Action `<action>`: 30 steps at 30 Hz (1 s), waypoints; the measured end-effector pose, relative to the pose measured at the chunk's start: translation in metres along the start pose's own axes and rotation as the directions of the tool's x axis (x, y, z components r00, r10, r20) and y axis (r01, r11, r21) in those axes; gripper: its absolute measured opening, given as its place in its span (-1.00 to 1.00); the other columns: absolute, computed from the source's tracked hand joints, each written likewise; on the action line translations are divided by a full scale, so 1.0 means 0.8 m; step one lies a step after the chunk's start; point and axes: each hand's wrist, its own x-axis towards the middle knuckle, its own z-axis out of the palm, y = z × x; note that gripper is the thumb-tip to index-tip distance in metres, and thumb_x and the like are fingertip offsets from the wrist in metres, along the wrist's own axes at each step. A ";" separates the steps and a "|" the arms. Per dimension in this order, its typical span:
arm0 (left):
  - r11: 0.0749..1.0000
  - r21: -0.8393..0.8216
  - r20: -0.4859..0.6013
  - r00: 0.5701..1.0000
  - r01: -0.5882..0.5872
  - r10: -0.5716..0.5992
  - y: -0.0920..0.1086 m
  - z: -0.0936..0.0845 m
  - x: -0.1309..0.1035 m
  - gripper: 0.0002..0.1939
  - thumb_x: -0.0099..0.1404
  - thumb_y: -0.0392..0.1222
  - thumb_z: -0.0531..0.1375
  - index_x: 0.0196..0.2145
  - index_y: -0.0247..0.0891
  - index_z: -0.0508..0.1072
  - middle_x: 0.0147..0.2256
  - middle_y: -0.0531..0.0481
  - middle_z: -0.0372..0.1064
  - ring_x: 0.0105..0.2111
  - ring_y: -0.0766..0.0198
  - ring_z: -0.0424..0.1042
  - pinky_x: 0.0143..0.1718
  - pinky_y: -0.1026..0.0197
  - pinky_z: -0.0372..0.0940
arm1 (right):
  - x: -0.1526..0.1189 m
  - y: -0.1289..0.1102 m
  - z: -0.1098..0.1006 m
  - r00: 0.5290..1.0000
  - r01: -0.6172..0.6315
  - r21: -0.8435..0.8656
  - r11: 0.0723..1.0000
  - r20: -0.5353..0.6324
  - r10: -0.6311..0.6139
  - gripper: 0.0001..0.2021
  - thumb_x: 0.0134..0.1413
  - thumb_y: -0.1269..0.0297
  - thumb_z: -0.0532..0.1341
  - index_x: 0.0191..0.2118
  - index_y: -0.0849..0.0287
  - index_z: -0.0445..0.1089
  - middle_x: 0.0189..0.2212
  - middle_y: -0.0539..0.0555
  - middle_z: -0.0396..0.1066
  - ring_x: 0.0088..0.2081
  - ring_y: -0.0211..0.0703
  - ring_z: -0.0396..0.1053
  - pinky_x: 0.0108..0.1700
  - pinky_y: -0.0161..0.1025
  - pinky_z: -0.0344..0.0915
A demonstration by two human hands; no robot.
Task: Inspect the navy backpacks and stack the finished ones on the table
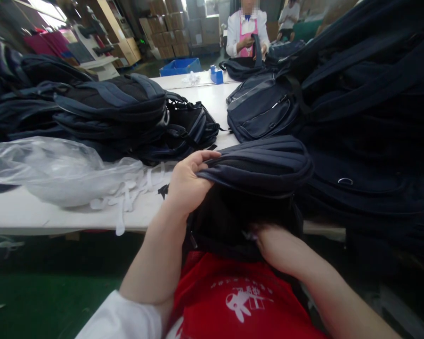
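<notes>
A dark navy backpack (265,162) lies unzipped at the table's front edge, close against my red apron. My left hand (191,181) pinches the edge of its raised panel, thumb below and fingers on top, and holds the bag open. Inside the dark opening is my right hand (272,242), blurred by motion, its fingers mostly hidden. A small pale thing shows at its fingertips, too smeared to name. A zipper pull (193,239) hangs at the left side of the opening.
Stacked navy backpacks (109,101) fill the left, and a tall heap of them (371,117) rises at right. Clear plastic bags (67,169) and white strips (127,195) lie on the white table (74,220). Across it, a co-worker (247,37) handles a bag near a blue bin (180,67).
</notes>
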 end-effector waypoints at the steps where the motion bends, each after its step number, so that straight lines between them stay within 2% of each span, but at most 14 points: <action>1: 1.000 -0.010 -0.019 1.000 0.006 -0.006 0.004 -0.003 -0.003 -0.59 0.00 -0.29 0.33 -0.13 -0.23 0.50 -0.63 0.18 0.25 -0.61 0.40 0.30 -0.53 0.35 0.26 | -0.005 -0.012 0.003 0.996 0.082 0.029 0.996 0.041 -0.083 -0.58 0.08 0.51 -0.01 0.00 0.14 0.41 -0.03 0.15 0.42 -0.03 -0.10 0.36 0.02 -0.21 0.22; 4: 0.997 -0.061 -0.080 0.996 0.040 -0.045 0.016 -0.015 -0.007 -0.54 -0.03 -0.24 0.37 -0.11 -0.25 0.49 -0.56 0.13 0.34 -0.56 0.35 0.38 -0.49 0.32 0.32 | -0.022 -0.047 0.000 0.959 0.262 0.070 0.962 0.091 -0.268 -0.56 0.06 0.52 0.01 0.02 0.10 0.40 -0.04 0.12 0.42 -0.04 -0.13 0.35 0.03 -0.21 0.21; 9: 0.990 -0.142 -0.206 0.978 0.014 -0.043 0.025 -0.036 -0.006 -0.52 -0.03 -0.12 0.39 -0.12 -0.26 0.49 -0.45 0.03 0.46 -0.48 0.27 0.47 -0.44 0.27 0.39 | -0.036 -0.091 -0.015 0.903 0.410 0.049 0.911 0.119 -0.413 -0.49 0.04 0.47 0.08 0.16 0.13 0.27 0.06 0.12 0.36 0.05 -0.05 0.30 0.11 -0.13 0.17; 12: 0.986 -0.169 -0.246 0.969 -0.006 -0.037 0.026 -0.044 -0.006 -0.52 -0.01 -0.08 0.38 -0.12 -0.27 0.48 -0.39 -0.01 0.49 -0.44 0.24 0.50 -0.38 0.23 0.42 | -0.034 -0.109 -0.015 0.886 0.432 -0.021 0.902 0.194 -0.420 -0.43 0.01 0.44 0.11 0.21 0.22 0.19 0.10 0.18 0.32 0.07 0.07 0.27 0.11 -0.02 0.19; 15: 0.980 -0.199 -0.256 0.966 -0.018 -0.034 0.026 -0.047 -0.009 -0.50 -0.01 -0.09 0.38 -0.10 -0.28 0.47 -0.35 -0.03 0.50 -0.42 0.24 0.51 -0.35 0.21 0.43 | -0.033 -0.112 -0.007 0.899 0.409 -0.106 0.906 0.215 -0.381 -0.41 -0.02 0.45 0.10 0.21 0.24 0.20 0.08 0.22 0.34 0.03 0.13 0.30 0.04 0.01 0.24; 18: 0.976 -0.215 -0.267 0.963 -0.033 -0.026 0.026 -0.046 -0.011 -0.51 -0.01 -0.10 0.37 -0.10 -0.28 0.48 -0.37 -0.02 0.50 -0.42 0.25 0.50 -0.36 0.24 0.42 | -0.042 -0.101 0.000 0.918 0.395 -0.220 0.892 0.141 -0.371 -0.44 -0.07 0.47 0.10 0.15 0.24 0.26 -0.04 0.22 0.42 -0.11 0.07 0.38 -0.10 -0.06 0.31; 20: 0.973 -0.228 -0.260 0.965 -0.039 -0.022 0.026 -0.045 -0.014 -0.52 -0.02 -0.14 0.38 -0.11 -0.27 0.48 -0.38 0.00 0.50 -0.42 0.26 0.50 -0.37 0.26 0.41 | -0.055 -0.091 0.002 0.925 0.364 -0.341 0.867 0.020 -0.380 -0.49 -0.08 0.49 0.08 0.07 0.26 0.33 -0.17 0.22 0.47 -0.25 0.01 0.41 -0.21 -0.09 0.33; 21: 0.970 -0.239 -0.253 0.967 -0.044 -0.018 0.025 -0.046 -0.015 -0.52 -0.03 -0.16 0.38 -0.11 -0.26 0.49 -0.38 0.00 0.50 -0.42 0.27 0.50 -0.37 0.26 0.41 | -0.063 -0.087 0.003 0.914 0.346 -0.397 0.850 -0.062 -0.402 -0.53 -0.10 0.50 0.07 0.01 0.25 0.38 -0.23 0.20 0.49 -0.31 -0.02 0.41 -0.26 -0.11 0.33; 23: 0.962 -0.267 -0.236 0.972 -0.055 -0.010 0.024 -0.047 -0.017 -0.53 -0.05 -0.19 0.39 -0.12 -0.25 0.50 -0.38 0.00 0.50 -0.43 0.28 0.49 -0.39 0.28 0.40 | -0.078 -0.080 0.003 0.857 0.336 -0.468 0.818 -0.208 -0.471 -0.59 -0.15 0.53 0.04 -0.14 0.20 0.44 -0.32 0.14 0.50 -0.38 -0.08 0.40 -0.32 -0.15 0.33; 25: 0.956 -0.289 -0.213 0.977 -0.053 -0.011 0.022 -0.049 -0.018 -0.54 -0.05 -0.21 0.39 -0.13 -0.26 0.51 -0.39 0.00 0.50 -0.45 0.29 0.49 -0.41 0.30 0.39 | -0.087 -0.075 0.003 0.814 0.340 -0.489 0.803 -0.273 -0.512 -0.62 -0.19 0.54 0.03 -0.24 0.15 0.46 -0.34 0.09 0.50 -0.40 -0.11 0.40 -0.35 -0.18 0.33; 27: 0.952 -0.303 -0.194 0.981 -0.047 -0.013 0.021 -0.049 -0.019 -0.55 -0.05 -0.22 0.39 -0.14 -0.25 0.51 -0.40 0.01 0.50 -0.47 0.31 0.47 -0.43 0.31 0.38 | -0.084 -0.071 0.001 0.835 0.324 -0.491 0.809 -0.253 -0.488 -0.62 -0.19 0.56 0.03 -0.27 0.14 0.47 -0.32 0.08 0.51 -0.38 -0.11 0.41 -0.32 -0.18 0.34; 30: 0.951 -0.306 -0.164 0.986 -0.042 -0.009 0.020 -0.046 -0.020 -0.54 -0.06 -0.22 0.39 -0.14 -0.25 0.52 -0.40 0.02 0.50 -0.47 0.31 0.47 -0.42 0.31 0.38 | -0.061 -0.063 -0.007 0.947 0.181 -0.484 0.856 -0.150 -0.285 -0.63 -0.11 0.59 0.03 -0.25 0.17 0.49 -0.36 0.11 0.50 -0.38 -0.10 0.43 -0.28 -0.18 0.34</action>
